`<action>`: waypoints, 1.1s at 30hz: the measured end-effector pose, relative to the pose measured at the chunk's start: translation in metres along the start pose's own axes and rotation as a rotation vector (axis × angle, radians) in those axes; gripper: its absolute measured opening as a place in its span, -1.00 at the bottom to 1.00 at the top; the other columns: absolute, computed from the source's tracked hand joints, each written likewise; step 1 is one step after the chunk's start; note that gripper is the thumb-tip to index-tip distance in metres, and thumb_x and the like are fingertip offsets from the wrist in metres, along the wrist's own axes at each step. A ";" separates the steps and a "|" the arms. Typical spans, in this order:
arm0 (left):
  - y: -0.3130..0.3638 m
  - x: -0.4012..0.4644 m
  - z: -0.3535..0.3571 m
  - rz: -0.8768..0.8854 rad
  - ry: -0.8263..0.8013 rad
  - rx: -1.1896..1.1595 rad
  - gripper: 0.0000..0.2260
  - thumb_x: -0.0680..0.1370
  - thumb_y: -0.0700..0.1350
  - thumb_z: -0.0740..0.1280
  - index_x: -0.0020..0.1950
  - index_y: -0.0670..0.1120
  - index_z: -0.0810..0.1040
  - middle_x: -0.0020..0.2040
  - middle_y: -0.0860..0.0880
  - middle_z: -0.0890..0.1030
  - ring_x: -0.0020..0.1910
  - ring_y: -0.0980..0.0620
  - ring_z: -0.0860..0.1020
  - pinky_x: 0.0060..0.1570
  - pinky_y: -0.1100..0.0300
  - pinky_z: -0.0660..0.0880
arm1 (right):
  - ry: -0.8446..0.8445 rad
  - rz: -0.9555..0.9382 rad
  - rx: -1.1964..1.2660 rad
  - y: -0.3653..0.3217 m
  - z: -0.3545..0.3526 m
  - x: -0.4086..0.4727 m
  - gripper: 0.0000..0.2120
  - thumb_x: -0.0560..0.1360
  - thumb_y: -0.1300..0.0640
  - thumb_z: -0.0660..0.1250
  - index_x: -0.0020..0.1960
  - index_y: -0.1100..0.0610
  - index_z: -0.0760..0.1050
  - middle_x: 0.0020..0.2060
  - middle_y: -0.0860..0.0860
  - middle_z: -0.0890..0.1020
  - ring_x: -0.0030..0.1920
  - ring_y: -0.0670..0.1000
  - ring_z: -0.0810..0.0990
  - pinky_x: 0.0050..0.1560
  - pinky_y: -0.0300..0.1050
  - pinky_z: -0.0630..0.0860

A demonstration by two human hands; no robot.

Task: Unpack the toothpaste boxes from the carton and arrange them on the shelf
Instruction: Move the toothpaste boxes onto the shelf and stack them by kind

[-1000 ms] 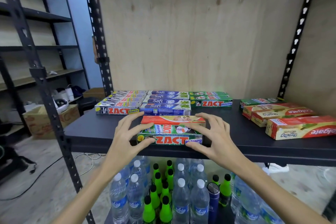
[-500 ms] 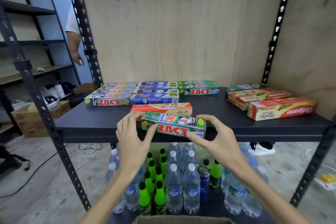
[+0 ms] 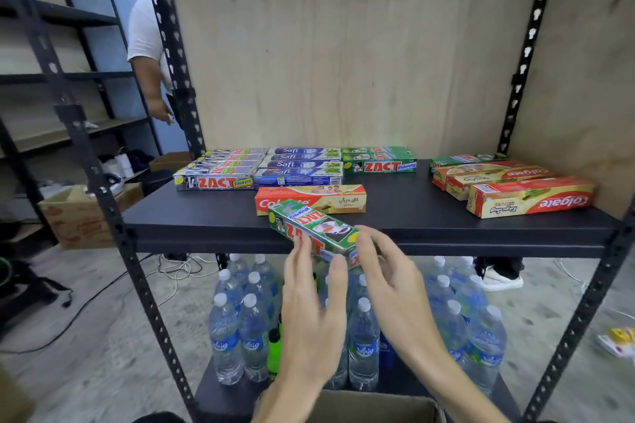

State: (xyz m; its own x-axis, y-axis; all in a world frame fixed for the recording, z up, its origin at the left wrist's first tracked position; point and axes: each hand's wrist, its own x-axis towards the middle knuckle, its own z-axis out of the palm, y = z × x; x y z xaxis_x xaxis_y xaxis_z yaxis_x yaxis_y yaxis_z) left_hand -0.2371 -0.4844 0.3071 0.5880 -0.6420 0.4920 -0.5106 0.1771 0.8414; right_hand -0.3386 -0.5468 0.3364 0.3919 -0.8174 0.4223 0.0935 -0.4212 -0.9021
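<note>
We hold the green box (image 3: pixel 314 229) between both hands (image 3: pixel 318 288) (image 3: pixel 388 271), angled toward eleven o'clock, probably to join the green row (image 3: pixel 379 161) at one o'clock.

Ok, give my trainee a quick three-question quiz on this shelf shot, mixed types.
1. True or false: the green Zact box lies flat on the shelf.
2. Which box sits right behind the green Zact box? A) Safi B) Colgate C) Zact Smokers
3. Fill in: under the shelf stand water ___.

Key
1. False: both the left hand and the right hand are at it, and it is tilted, jutting past the shelf's front edge.
2. B: the Colgate box.
3. bottles.
</note>
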 end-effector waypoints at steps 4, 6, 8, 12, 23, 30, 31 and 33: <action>0.014 0.001 -0.024 0.011 -0.007 -0.059 -0.31 0.48 0.47 0.18 0.53 0.18 0.27 0.38 0.23 0.43 0.40 0.18 0.42 0.35 0.16 0.41 | -0.114 -0.008 0.066 -0.008 0.005 -0.015 -0.62 0.71 -0.13 0.00 0.37 -0.16 0.50 0.19 -0.13 0.66 0.27 -0.13 0.57 0.30 -0.12 0.43; 0.020 0.003 -0.038 0.009 -0.018 -0.075 -0.35 0.43 0.43 0.26 0.45 0.18 0.33 0.24 0.25 0.56 0.25 0.26 0.52 0.14 0.39 0.45 | -0.185 -0.045 0.059 -0.011 0.005 -0.017 -0.61 0.72 -0.01 -0.02 0.37 -0.15 0.51 0.16 -0.07 0.68 0.24 -0.10 0.60 0.25 -0.19 0.44; 0.022 0.006 -0.049 0.001 -0.012 -0.096 -0.42 0.41 0.38 0.36 0.35 0.18 0.40 0.08 0.24 0.66 0.07 0.25 0.63 -0.02 0.39 0.51 | -0.244 -0.087 0.055 -0.012 0.005 -0.017 -0.57 0.67 0.08 -0.02 0.37 -0.08 0.53 0.22 -0.10 0.63 0.21 -0.08 0.62 0.20 -0.32 0.43; 0.019 0.012 -0.061 -0.002 0.041 -0.117 -0.49 0.35 0.25 0.46 0.18 0.11 0.38 -0.04 0.22 0.67 -0.11 0.20 0.66 -0.15 0.27 0.57 | -0.335 -0.094 0.042 -0.002 0.005 -0.005 -0.57 0.65 0.16 0.01 0.37 -0.03 0.53 0.23 -0.08 0.63 0.25 -0.06 0.59 0.24 -0.33 0.42; -0.031 0.057 -0.089 0.075 -0.186 -0.180 -0.67 0.55 0.11 0.36 0.15 -0.07 0.39 -0.03 0.09 0.62 -0.05 0.14 0.58 -0.04 0.27 0.49 | -0.297 -0.070 -0.449 0.026 -0.016 0.083 -0.32 0.50 -0.22 0.35 0.56 -0.21 0.20 0.34 -0.17 0.47 0.12 -0.33 0.46 0.15 -0.35 0.40; -0.040 0.092 -0.104 0.207 -0.223 0.195 -0.57 0.51 0.21 0.42 0.36 0.20 0.50 0.07 0.16 0.55 0.01 0.07 0.51 -0.02 0.38 0.39 | -0.288 -0.101 -0.513 0.022 -0.045 0.101 -0.30 0.31 -0.27 0.49 0.39 -0.12 0.44 0.18 -0.17 0.57 -0.03 -0.32 0.55 -0.06 -0.40 0.42; -0.037 0.097 -0.102 0.211 -0.219 0.214 -0.52 0.50 0.19 0.44 0.40 0.21 0.48 0.09 0.21 0.56 0.05 0.08 0.51 0.02 0.40 0.39 | -0.271 -0.109 -0.529 0.021 -0.050 0.103 -0.32 0.30 -0.27 0.50 0.36 -0.10 0.46 0.13 -0.15 0.59 -0.10 -0.34 0.53 -0.12 -0.42 0.40; -0.028 0.110 -0.095 0.247 -0.229 0.263 -0.48 0.46 0.18 0.44 0.41 0.23 0.47 0.13 0.32 0.55 0.14 0.15 0.52 0.15 0.36 0.41 | -0.217 -0.135 -0.551 0.016 -0.062 0.108 -0.35 0.28 -0.28 0.51 0.30 -0.09 0.49 0.05 -0.15 0.61 -0.15 -0.34 0.51 -0.17 -0.42 0.40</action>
State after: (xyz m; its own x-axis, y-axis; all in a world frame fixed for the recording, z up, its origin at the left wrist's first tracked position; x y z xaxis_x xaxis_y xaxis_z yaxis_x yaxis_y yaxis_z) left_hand -0.0984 -0.4893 0.3590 0.2883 -0.7583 0.5846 -0.7787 0.1697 0.6040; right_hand -0.3511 -0.6659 0.3734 0.5926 -0.6682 0.4499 -0.3093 -0.7044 -0.6388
